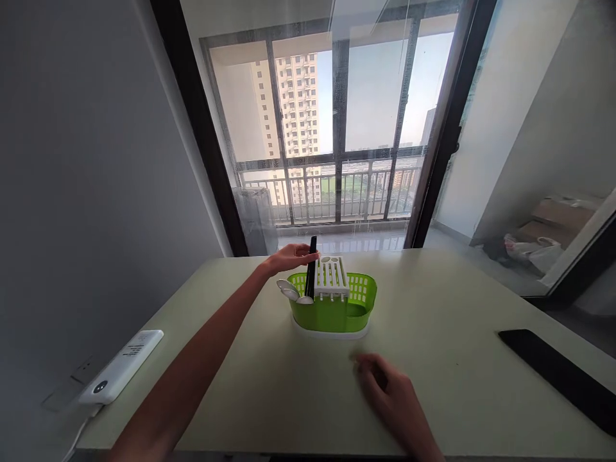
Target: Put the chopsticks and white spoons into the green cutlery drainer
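Evidently the left hand point(290, 255) is closed on the upper part of the black chopsticks point(310, 276), thumb and fingers together on them. They lean slightly in the left end of the basket point(332, 316), dark and slim, their tips poking above the hand; pressed so close together, they cannot be counted. Three pale spoon bowls point(290, 294) crowd just left of and in front of them, overhanging the rim, while one white rack point(332, 292) hems them in on the right. It has long slots and two round holes near its far end. The basket is bright green with pierced walls, and one white tray point(332, 335) sits under it. Nearer the camera, the right hand point(387, 388) is over the table point(433, 385), apart from the basket, fingers curled; the fingertips blur, so whether they meet cannot be told.

Farther out, one white power bank point(129, 366) with a cable point(79, 436) lies at the left edge, and one flat black slab point(553, 375) at the right, both well apart from the basket. Beyond the table are glass panes, a railing point(356, 183) and a tall tower point(298, 115).
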Demonstrator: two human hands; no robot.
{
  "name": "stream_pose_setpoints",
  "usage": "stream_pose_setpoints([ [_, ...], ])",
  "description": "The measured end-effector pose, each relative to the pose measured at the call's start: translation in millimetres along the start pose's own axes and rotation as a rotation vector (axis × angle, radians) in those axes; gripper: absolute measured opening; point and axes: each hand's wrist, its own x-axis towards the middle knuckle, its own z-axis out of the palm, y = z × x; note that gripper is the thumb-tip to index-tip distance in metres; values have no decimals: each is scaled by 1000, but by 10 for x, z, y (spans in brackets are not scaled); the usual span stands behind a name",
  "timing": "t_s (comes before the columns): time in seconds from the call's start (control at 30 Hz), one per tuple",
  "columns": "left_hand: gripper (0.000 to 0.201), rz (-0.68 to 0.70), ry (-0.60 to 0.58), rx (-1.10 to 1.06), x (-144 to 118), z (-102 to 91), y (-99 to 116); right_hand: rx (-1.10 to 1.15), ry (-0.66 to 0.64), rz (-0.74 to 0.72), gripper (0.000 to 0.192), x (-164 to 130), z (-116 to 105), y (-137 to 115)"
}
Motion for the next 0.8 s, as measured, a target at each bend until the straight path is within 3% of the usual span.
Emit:
stream_pose_setpoints([
  [0.27, 67, 31, 59, -43, 67, 55, -6, -3, -25, -2, 35, -10, -13, -10],
  [0.8, 58, 49, 184, -133, 7, -131, -28, 2, -37, 15, 35, -6, -14, 47],
])
